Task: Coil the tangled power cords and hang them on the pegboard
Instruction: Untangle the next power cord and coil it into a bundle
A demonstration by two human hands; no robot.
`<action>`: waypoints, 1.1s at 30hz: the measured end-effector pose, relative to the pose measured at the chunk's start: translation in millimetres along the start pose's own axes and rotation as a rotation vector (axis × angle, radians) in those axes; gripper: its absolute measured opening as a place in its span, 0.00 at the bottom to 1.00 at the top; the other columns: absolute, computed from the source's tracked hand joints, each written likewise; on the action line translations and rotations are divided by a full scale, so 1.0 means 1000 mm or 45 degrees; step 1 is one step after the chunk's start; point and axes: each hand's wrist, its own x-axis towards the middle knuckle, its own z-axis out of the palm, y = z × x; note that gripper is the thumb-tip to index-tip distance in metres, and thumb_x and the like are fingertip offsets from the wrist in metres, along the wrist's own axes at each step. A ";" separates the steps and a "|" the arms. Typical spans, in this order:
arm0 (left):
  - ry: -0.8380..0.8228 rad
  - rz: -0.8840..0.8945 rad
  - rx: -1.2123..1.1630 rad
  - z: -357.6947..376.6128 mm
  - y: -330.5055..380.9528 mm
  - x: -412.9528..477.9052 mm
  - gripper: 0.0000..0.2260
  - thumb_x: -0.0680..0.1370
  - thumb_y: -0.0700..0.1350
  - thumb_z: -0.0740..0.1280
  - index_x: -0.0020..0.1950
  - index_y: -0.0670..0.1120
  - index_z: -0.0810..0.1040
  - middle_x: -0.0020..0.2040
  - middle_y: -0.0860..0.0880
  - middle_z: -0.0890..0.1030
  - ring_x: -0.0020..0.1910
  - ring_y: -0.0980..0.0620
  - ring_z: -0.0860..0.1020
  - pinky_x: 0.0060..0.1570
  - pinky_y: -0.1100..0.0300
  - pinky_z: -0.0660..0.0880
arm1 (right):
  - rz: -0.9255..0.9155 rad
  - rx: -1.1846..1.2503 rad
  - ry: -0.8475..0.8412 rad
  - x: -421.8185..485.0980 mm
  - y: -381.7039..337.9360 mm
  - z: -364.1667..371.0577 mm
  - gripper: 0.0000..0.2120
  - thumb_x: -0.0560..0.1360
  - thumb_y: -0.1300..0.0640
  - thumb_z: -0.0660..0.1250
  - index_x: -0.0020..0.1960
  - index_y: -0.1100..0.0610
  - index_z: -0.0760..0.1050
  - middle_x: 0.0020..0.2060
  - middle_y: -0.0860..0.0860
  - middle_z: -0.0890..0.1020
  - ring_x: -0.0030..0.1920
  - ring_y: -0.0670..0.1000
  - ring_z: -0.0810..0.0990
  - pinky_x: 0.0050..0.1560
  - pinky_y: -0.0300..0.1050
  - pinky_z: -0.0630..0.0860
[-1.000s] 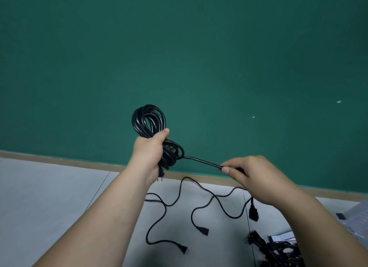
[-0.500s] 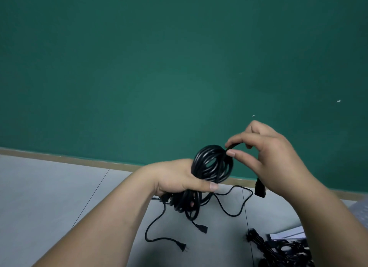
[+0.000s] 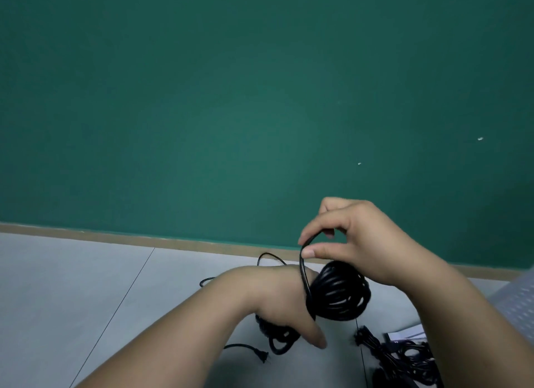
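Head view: my left hand (image 3: pixel 277 298) is clenched round the middle of the coiled cord (image 3: pixel 344 296). The fingers are wrapped out of sight behind the black bundle, and the thumb points down. My right hand (image 3: pixel 367 243) is just above the coil, pinching a loose strand (image 3: pixel 302 269) of the same cord between thumb and forefinger, with the other fingers curled behind. From that pinch the strand arcs up and over. It then runs down across the back of my left hand into the left side of the coil.

The coil is held in the air above the floor (image 3: pixel 86 286). Its larger bunch of loops bulges to the right of my left hand, directly under my right hand. A smaller bunch (image 3: pixel 276 334) hangs out below my left hand.

Below and left of the coil, a plug (image 3: pixel 261 356) lies on the grey floor with a short tail of cord leading to it. Beyond the coil on its left, more black cord (image 3: pixel 270 255) shows over my left wrist. To the lower right of the coil sits a heap of other black cords (image 3: pixel 404 356), lying partly on a white sheet of paper (image 3: pixel 404 336). Further right is a pale sheet with rows of dots (image 3: pixel 517 301); I cannot tell what it is.

Behind the coil a brown skirting (image 3: pixel 115 237) edges the floor, and above it rises a plain green wall (image 3: pixel 231 98).
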 end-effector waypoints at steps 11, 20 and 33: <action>0.345 0.150 -0.416 -0.015 0.003 -0.015 0.10 0.71 0.36 0.78 0.38 0.43 0.77 0.34 0.52 0.77 0.33 0.55 0.73 0.37 0.60 0.71 | 0.476 0.731 -0.037 -0.015 0.028 0.010 0.18 0.78 0.73 0.69 0.42 0.53 0.88 0.41 0.52 0.89 0.42 0.45 0.86 0.44 0.38 0.81; 0.682 -0.301 -0.812 -0.018 -0.037 0.001 0.15 0.73 0.39 0.75 0.34 0.51 0.71 0.31 0.53 0.69 0.32 0.53 0.66 0.31 0.60 0.61 | 0.462 -0.395 -0.114 -0.017 0.055 0.098 0.14 0.86 0.42 0.59 0.45 0.45 0.75 0.31 0.48 0.77 0.33 0.50 0.74 0.36 0.49 0.71; 0.790 -0.353 -0.379 -0.030 -0.078 -0.004 0.20 0.65 0.46 0.75 0.53 0.56 0.73 0.44 0.52 0.81 0.40 0.52 0.78 0.45 0.51 0.80 | 0.202 -0.788 -0.467 -0.016 -0.013 0.062 0.16 0.88 0.42 0.51 0.52 0.49 0.72 0.46 0.48 0.81 0.46 0.54 0.78 0.44 0.51 0.75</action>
